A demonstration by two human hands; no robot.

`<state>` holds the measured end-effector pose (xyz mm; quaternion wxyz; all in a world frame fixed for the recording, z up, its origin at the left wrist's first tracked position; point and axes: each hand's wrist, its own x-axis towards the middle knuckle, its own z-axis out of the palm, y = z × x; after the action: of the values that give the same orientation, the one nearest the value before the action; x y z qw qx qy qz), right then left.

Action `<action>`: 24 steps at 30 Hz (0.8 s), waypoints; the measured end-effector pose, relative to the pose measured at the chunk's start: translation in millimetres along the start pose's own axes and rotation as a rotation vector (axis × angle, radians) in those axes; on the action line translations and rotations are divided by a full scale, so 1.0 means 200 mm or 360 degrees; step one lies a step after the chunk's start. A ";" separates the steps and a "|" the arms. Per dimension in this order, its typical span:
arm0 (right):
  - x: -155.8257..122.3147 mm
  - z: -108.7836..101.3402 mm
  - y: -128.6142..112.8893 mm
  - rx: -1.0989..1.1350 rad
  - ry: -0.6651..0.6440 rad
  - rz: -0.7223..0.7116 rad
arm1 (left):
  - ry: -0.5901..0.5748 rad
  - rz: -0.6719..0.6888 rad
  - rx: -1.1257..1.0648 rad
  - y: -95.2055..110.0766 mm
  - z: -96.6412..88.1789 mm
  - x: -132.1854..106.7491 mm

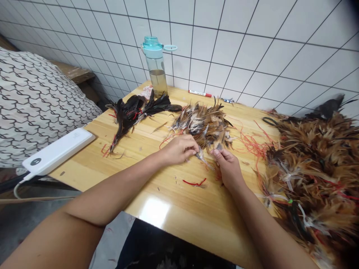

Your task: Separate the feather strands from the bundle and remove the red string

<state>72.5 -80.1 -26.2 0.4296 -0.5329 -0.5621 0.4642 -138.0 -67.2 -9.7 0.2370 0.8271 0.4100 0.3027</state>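
Note:
My left hand [179,149] rests on the wooden table [157,201], its fingers pinched on a small pale feather [202,156]. My right hand [227,166] is closed just right of it, thumb and fingers pinching the other end of the same feather. Directly behind both hands lies a loose pile of brown and white feathers [203,123]. A short piece of red thread [195,183] lies on the table in front of the hands.
A bunch of black feathers [134,110] lies at the left, a large heap of brown feathers [314,164] at the right, with tangled red threads [252,145] between. A water bottle [156,67], a red-capped marker [199,93] and a white power bank [57,151] are also here.

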 end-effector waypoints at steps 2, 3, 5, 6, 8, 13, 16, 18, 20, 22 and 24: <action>0.00 0.00 0.00 0.0009 0.0008 0.0002 | -0.0112 0.0094 0.0126 -0.01 0.02 -0.01; 0.00 0.00 0.00 0.0001 0.0006 -0.0001 | -0.0135 0.0098 0.0186 -0.02 0.04 -0.01; 0.00 0.00 0.00 -0.0028 0.0008 -0.0019 | -0.0149 0.0075 0.0297 -0.02 0.06 -0.01; 0.00 0.01 0.00 -0.0043 0.0012 -0.0032 | -0.0152 0.0069 0.0337 -0.03 0.06 -0.01; 0.00 0.01 0.01 -0.0075 0.0022 -0.0059 | -0.0149 0.0080 0.0373 -0.02 0.06 -0.01; 0.01 0.01 0.03 -0.0214 0.0017 -0.0162 | -0.0130 0.0068 0.0342 0.00 -0.01 0.00; 0.01 0.01 0.04 -0.0315 0.0004 -0.0244 | -0.0163 0.0031 0.0310 0.00 -0.02 -0.01; 0.02 0.01 0.04 -0.0364 0.0007 -0.0308 | -0.0161 0.0076 0.0287 0.01 -0.02 -0.01; 0.02 0.01 0.05 -0.0402 0.0011 -0.0374 | -0.0137 0.0148 0.0269 0.01 -0.01 -0.01; 0.02 0.01 0.05 -0.0448 0.0013 -0.0440 | -0.0116 0.0186 0.0251 0.01 -0.01 -0.01; 0.02 0.02 0.04 -0.0499 0.0013 -0.0515 | -0.0092 0.0191 0.0243 0.01 -0.01 -0.01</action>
<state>70.1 -77.0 -35.7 0.4126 -0.4979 -0.7039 0.2940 -138.6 -70.0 -7.0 0.1666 0.8742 0.3745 0.2602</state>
